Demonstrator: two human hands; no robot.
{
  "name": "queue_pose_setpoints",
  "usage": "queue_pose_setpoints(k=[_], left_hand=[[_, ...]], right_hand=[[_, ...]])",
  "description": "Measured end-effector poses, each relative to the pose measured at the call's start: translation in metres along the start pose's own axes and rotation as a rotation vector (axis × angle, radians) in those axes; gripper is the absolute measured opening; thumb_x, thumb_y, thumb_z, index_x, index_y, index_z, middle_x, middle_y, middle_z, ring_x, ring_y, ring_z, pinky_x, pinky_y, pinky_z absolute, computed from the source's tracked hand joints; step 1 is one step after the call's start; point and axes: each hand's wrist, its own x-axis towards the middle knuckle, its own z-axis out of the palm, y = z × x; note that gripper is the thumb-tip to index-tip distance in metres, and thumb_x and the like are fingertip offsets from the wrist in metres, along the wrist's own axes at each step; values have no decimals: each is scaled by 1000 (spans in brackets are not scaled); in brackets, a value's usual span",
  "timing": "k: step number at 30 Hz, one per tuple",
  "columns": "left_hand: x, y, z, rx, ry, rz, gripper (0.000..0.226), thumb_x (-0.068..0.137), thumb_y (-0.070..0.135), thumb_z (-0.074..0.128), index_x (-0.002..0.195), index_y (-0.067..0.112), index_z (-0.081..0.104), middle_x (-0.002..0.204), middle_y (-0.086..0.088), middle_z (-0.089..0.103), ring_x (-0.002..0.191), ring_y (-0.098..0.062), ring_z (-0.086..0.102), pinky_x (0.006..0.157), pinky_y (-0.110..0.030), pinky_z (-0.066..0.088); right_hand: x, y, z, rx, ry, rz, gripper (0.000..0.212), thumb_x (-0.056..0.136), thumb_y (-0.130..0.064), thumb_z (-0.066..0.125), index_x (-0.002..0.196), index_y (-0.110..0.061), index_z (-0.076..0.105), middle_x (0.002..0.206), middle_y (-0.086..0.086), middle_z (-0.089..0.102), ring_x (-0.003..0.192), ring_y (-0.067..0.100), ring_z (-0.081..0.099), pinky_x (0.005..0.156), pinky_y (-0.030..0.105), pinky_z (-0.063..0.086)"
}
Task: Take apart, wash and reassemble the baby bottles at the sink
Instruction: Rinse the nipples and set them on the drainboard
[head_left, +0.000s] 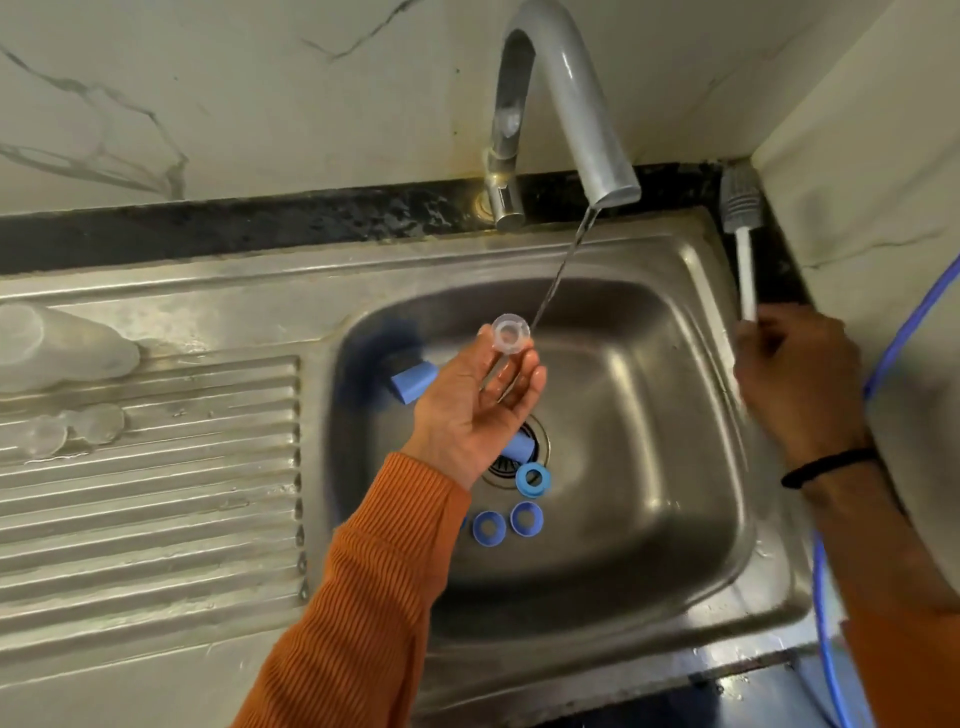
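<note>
Left hand (470, 410) pinched a clear silicone teat (511, 334) beside the water stream; right hand (795, 379) gripped the white-handled grey bottle brush (742, 218).

The steel sink (675, 322) has a ribbed draining board (156, 467) on its left. In the basin lie two blue caps (413, 382), one near the back-left wall and one by the drain (537, 441), and three blue rings (530, 477) just in front of the drain. On the draining board lie clear bottles (57, 345) and, it seems, clear teats (78, 428); the blur hides details. A grey brush (740, 228) lies on the dark counter (260, 223) at the right rim.
</note>
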Motion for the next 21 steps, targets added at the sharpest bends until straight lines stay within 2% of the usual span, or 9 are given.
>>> queue_pose_setpoints(k=[2,5,8,11,13,15,16,19,21], left_hand=[[5,-3,11,-7,-18,-32,40,93,23,78,125,0,69,104,-17,76,83,-25,74,77,-39,63],[10,-7,25,-16,-51,-56,41,92,21,78,126,-1,69,104,-18,76,83,-24,74,77,-38,64],[10,-4,28,-9,-59,-26,40,92,19,78,125,-3,69,105,-17,75,85,-23,74,83,-37,64],[7,1,19,145,2,112,27,94,15,75,117,1,72,99,-12,77,86,-21,74,91,-36,62],[5,2,4,495,87,388,16,93,13,75,109,11,75,97,-1,78,89,-13,74,92,-26,59],[3,0,-12,895,128,675,15,93,17,76,108,18,77,102,10,78,96,-1,72,86,-14,55],[1,0,-20,1012,131,743,17,94,20,76,111,21,78,105,13,77,99,2,71,85,-12,53],[1,-2,-38,1046,141,756,21,94,21,76,115,22,77,110,12,77,104,2,70,90,-12,53],[-1,-7,-44,842,120,622,24,94,17,76,118,12,75,114,0,78,106,-11,73,93,-22,57]], right_hand=[[-21,-19,6,263,-93,50,14,99,-17,61,95,-10,73,85,12,75,80,33,72,78,45,57],[-55,-42,18,598,-206,239,11,101,-23,62,97,-20,72,69,-2,71,58,15,69,58,31,54],[-82,-51,20,892,-253,367,13,103,-21,61,101,-20,74,72,-3,66,54,16,60,51,29,47],[-111,-44,12,934,-325,327,11,101,-25,64,102,-27,75,78,1,66,55,18,59,51,28,49],[-134,-37,6,947,-369,327,18,99,-27,70,114,-35,74,84,1,69,55,18,62,51,28,51],[-158,-29,3,898,-429,330,29,96,-35,72,125,-42,68,90,-2,72,56,17,65,50,27,52],[-169,-25,2,844,-464,314,34,95,-41,71,128,-45,66,88,-3,72,56,16,66,52,28,53],[-195,-17,0,701,-506,193,38,95,-54,66,133,-50,61,78,-2,70,59,14,66,57,28,55],[-202,-18,-1,650,-462,50,38,98,-46,67,136,-46,62,83,-5,68,64,15,66,61,23,54]])
